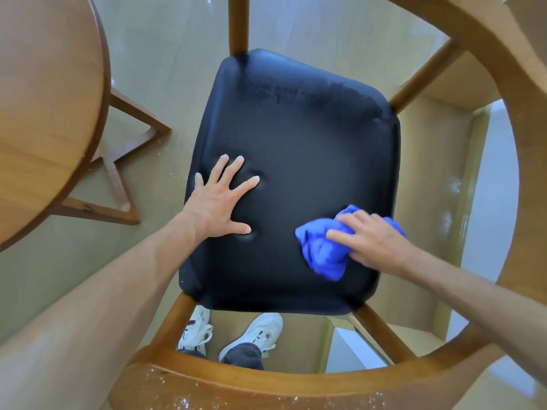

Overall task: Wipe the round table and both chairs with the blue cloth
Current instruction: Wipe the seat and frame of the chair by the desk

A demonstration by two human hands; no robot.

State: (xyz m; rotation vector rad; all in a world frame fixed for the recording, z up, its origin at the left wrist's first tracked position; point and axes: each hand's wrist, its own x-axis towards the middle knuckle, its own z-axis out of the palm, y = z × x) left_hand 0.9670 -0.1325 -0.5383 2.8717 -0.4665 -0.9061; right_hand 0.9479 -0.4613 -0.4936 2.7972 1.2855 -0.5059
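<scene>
I look straight down on a wooden chair with a black padded seat [296, 149]. My left hand [220, 199] presses flat on the seat's left part, fingers spread, denting the cushion. My right hand [373, 239] lies on the bunched blue cloth [321, 253] at the seat's right front, fingers curled over it. The chair's curved wooden backrest [296, 386] runs along the bottom and up the right side, with white specks on its near part. The round wooden table [44, 99] fills the upper left.
The table's wooden base [118, 184] stands on the beige floor left of the chair. My feet in white shoes [260, 329] show under the backrest. A white panel [485, 202] lies to the right.
</scene>
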